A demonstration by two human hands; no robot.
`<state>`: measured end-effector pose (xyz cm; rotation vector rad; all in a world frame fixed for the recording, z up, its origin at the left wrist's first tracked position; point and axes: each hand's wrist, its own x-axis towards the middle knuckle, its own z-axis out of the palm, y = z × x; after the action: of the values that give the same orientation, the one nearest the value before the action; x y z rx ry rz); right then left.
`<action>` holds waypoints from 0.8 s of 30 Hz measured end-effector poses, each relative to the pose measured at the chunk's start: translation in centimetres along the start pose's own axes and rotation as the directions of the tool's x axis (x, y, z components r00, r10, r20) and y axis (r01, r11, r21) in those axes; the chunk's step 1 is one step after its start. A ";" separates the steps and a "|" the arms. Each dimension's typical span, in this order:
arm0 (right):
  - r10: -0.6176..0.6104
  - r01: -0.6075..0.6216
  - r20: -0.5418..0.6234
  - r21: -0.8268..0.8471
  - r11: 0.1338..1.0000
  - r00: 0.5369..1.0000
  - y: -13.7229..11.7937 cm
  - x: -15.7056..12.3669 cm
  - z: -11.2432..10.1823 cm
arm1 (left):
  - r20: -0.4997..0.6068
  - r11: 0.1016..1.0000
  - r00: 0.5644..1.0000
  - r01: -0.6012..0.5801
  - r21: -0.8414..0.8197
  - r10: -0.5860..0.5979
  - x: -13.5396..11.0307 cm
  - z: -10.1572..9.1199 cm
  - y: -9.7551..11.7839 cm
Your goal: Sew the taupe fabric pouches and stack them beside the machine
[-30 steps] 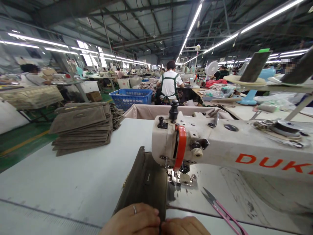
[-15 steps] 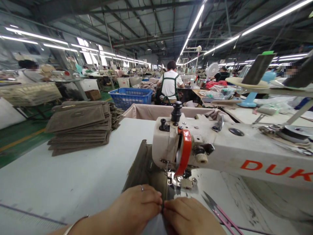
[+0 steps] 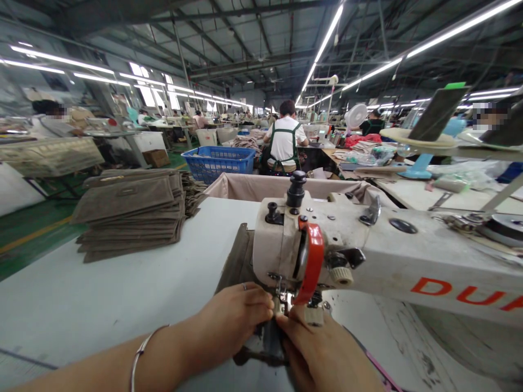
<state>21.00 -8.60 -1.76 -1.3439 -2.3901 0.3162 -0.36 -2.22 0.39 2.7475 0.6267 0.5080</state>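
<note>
A dark olive-brown fabric piece (image 3: 237, 262) lies beneath the head of the white sewing machine (image 3: 278, 239), its near end toward me. My left hand (image 3: 235, 313) is closed, thumb and fingertips pinching the fabric just in front of the metal presser foot (image 3: 284, 302). Right beside the foot, my right hand (image 3: 322, 348) has its fingers bent and pressed onto the fabric's right side; its fingertips are partly hidden. Pink-handled scissors (image 3: 382, 370) rest on the table to the right, largely covered by that hand.
At the left of the white table (image 3: 122, 305) stands a stack of brown fabric pieces (image 3: 131, 212). A cloth-lined bin (image 3: 241, 186) and a blue basket (image 3: 220, 163) are beyond it. A co-worker (image 3: 286, 136) sits ahead, back turned. Thread cones (image 3: 439, 114) stand at right.
Both hands have moved forward, up to the presser foot. The fabric has slid away from me under the machine, and its near end has come into view. The right hand now covers the scissor blades.
</note>
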 end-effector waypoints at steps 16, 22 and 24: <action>0.112 -0.107 0.054 -0.083 0.991 0.992 -0.7 0.2 -0.6 | -0.098 0.993 0.992 0.085 0.078 -0.077 1.2 0.6 -1.6; 0.130 -0.126 0.056 -0.071 0.989 0.990 -0.8 0.4 -0.7 | -0.107 0.992 0.989 0.105 0.070 -0.098 1.2 0.5 -1.5; 0.138 -0.134 0.067 -0.066 0.989 0.988 -0.9 0.4 -0.7 | -0.105 0.991 0.989 0.117 0.069 -0.109 1.3 0.5 -1.5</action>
<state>20.45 -8.68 -0.68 -1.5525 -2.3883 0.3353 0.39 -0.44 -0.21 2.7495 0.8368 0.6110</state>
